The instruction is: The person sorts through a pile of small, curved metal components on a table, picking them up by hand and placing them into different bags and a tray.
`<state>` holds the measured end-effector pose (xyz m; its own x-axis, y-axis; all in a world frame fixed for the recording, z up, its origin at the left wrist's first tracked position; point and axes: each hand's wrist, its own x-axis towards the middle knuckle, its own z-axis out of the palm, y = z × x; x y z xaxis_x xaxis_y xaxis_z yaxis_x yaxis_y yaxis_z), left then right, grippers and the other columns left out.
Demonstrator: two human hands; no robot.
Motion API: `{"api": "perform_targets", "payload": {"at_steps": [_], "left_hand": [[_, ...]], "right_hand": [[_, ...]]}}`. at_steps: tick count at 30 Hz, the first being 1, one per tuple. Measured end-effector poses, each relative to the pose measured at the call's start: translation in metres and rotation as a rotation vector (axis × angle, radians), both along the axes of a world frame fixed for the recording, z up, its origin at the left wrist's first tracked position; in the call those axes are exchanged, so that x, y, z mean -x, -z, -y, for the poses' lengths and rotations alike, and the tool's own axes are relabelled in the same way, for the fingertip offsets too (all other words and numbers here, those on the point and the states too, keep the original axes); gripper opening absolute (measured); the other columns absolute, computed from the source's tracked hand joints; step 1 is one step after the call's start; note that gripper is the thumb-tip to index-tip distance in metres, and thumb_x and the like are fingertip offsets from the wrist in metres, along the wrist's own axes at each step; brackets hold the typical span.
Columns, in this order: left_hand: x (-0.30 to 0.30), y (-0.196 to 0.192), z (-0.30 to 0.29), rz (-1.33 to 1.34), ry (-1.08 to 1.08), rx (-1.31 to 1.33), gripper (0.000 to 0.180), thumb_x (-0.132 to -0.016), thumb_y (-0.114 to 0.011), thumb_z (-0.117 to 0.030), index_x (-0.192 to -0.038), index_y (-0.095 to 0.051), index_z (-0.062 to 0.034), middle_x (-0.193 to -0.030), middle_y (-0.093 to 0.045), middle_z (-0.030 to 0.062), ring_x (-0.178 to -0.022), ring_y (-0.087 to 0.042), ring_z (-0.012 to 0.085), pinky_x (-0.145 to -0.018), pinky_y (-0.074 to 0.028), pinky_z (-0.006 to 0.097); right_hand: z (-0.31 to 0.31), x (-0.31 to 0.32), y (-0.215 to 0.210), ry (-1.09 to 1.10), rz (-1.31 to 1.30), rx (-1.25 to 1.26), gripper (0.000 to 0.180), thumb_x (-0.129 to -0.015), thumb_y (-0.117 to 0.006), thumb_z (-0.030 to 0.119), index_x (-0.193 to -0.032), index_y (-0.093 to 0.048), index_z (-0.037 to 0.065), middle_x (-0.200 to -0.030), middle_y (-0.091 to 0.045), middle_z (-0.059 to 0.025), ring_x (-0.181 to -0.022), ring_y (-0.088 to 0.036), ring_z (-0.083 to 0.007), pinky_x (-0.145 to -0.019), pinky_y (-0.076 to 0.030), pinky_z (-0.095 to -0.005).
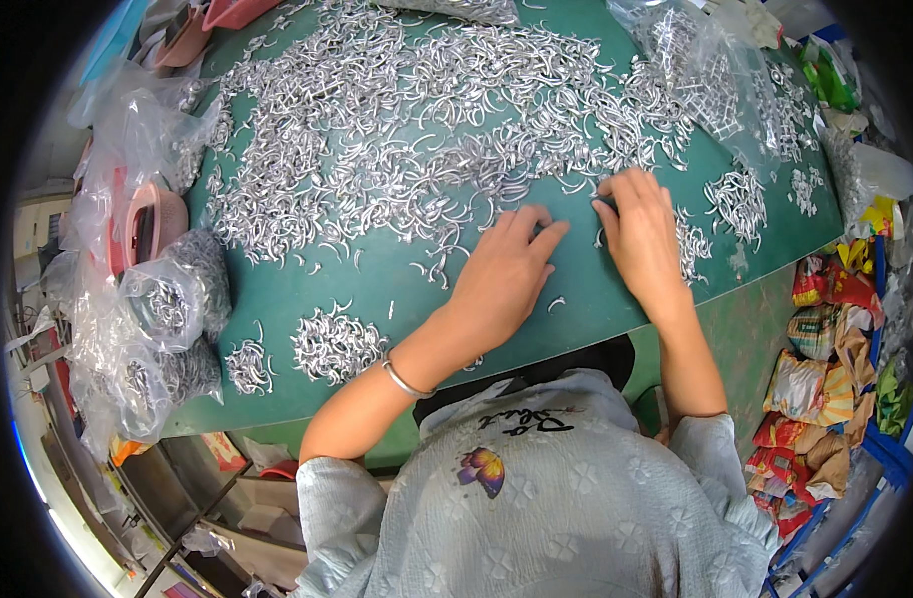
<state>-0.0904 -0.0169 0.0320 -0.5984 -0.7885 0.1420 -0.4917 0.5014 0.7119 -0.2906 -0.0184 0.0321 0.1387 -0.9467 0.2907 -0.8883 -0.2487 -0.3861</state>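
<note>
Many small curved silver metal pieces (377,149) lie spread over a green table (417,319). My left hand (506,267) rests low at the near edge of this spread, its thumb and index finger bent but apart, with nothing visible between them. To its right, my right hand (640,237) curls over the edge of the spread. Its fingertips are drawn in towards the thumb; whatever they hold is hidden. One loose curved piece (556,303) lies between my hands, nearer to me. A small heap (693,249) sits just right of my right hand.
Sorted heaps (339,343) lie near the left front edge; another heap (738,204) is at the right. Clear plastic bags (162,309) of metal pieces and a pink basket (157,227) crowd the left side. A large bag (701,75) lies far right. Colourful packages (815,374) stand beyond the right edge.
</note>
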Motion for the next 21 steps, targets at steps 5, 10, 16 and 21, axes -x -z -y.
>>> {"api": "perform_targets", "payload": {"at_steps": [5,10,16,21], "left_hand": [[-0.01,0.0,0.004,-0.003,-0.013,-0.056,0.041,-0.078,-0.071,0.0,-0.117,-0.058,-0.0026,-0.112,-0.053,0.014,-0.103,-0.054,0.0345,-0.089,-0.046,0.041],[-0.007,0.0,0.004,-0.014,-0.021,-0.018,0.037,-0.079,-0.07,-0.001,-0.114,-0.059,-0.0026,-0.11,-0.054,0.0146,-0.101,-0.055,0.0346,-0.087,-0.047,0.041],[-0.015,-0.001,-0.002,0.013,-0.019,-0.094,0.036,-0.081,-0.069,-0.002,-0.115,-0.057,-0.0026,-0.111,-0.054,0.015,-0.101,-0.057,0.0354,-0.084,-0.048,0.041],[-0.01,-0.001,-0.002,-0.039,-0.034,-0.077,0.037,-0.082,-0.068,-0.003,-0.117,-0.055,-0.0028,-0.112,-0.054,0.0146,-0.1,-0.057,0.0369,-0.083,-0.049,0.042]], "right_hand": [[-0.005,0.003,-0.008,-0.118,0.254,-0.234,0.01,-0.081,-0.066,0.003,-0.087,-0.059,0.002,-0.087,-0.056,-0.011,-0.09,-0.053,-0.0312,-0.077,-0.04,-0.041],[0.005,-0.011,0.001,-0.114,0.138,0.009,0.015,-0.08,-0.067,0.003,-0.091,-0.058,0.001,-0.088,-0.056,-0.0121,-0.088,-0.054,-0.0321,-0.078,-0.041,-0.0412],[-0.01,0.005,-0.011,-0.085,0.381,-0.13,0.012,-0.078,-0.065,-0.003,-0.09,-0.062,0.0,-0.092,-0.062,-0.0132,-0.09,-0.057,-0.0334,-0.082,-0.045,-0.0397],[-0.016,-0.006,-0.008,-0.095,0.149,-0.097,0.011,-0.079,-0.067,0.001,-0.088,-0.062,0.001,-0.088,-0.057,-0.0114,-0.087,-0.053,-0.0307,-0.077,-0.041,-0.0403]]}}
